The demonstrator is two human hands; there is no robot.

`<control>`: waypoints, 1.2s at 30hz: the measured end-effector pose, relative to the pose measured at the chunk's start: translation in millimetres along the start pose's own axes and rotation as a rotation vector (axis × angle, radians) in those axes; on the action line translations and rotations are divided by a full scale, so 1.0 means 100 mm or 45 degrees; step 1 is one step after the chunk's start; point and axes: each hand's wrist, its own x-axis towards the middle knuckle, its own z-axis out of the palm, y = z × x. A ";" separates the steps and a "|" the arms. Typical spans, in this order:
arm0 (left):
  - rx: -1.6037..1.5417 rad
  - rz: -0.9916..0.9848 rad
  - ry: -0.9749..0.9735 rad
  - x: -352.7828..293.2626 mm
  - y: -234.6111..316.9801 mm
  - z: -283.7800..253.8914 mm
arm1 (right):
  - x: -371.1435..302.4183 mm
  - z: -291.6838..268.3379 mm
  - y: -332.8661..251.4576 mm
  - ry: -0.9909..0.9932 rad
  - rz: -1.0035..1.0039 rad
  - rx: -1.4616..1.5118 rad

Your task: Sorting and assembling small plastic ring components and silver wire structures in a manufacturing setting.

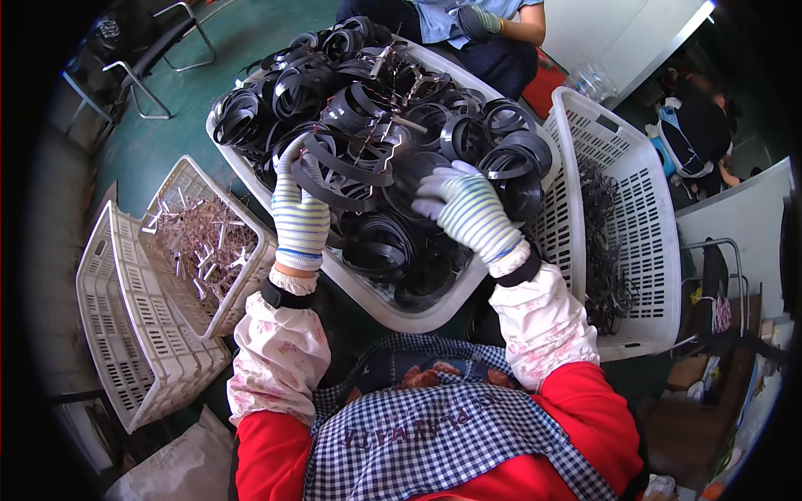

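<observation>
A large white basket (399, 320) in front of me is heaped with coiled black strips (296, 94). My left hand (301, 213), in a striped knit glove, is closed on a black curved strip (347, 169) at the heap's near left. Thin copper-coloured wires with silvery ends (408, 123) lie across the strips just beyond it; whether they join the held strip, I cannot tell. My right hand (469, 207), gloved alike, is over the near right of the heap. Its fingertips are blurred beside a smeared dark strip, so their grip is unclear.
To the left, a white crate (230, 309) holds tangled reddish wires with silvery pieces (205, 242), beside other white crates (117, 313). A tall white basket (660, 242) with dark strips stands right. Across the heap sits a person (480, 37) wearing gloves. A chair (159, 63) stands far left.
</observation>
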 end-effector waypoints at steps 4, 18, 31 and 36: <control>-0.052 -0.086 -0.009 -0.01 0.02 -0.03 | -0.04 -0.29 -0.06 0.155 0.457 0.507; 0.322 0.394 -0.201 -0.19 0.07 0.12 | 0.00 -0.02 0.29 0.223 0.517 2.006; 0.782 0.712 -0.449 -0.27 0.22 0.17 | 0.05 -0.06 -0.09 -0.021 0.696 1.927; 0.808 0.709 -0.494 -0.28 0.25 0.22 | 0.04 -0.02 -0.11 -0.007 0.675 0.987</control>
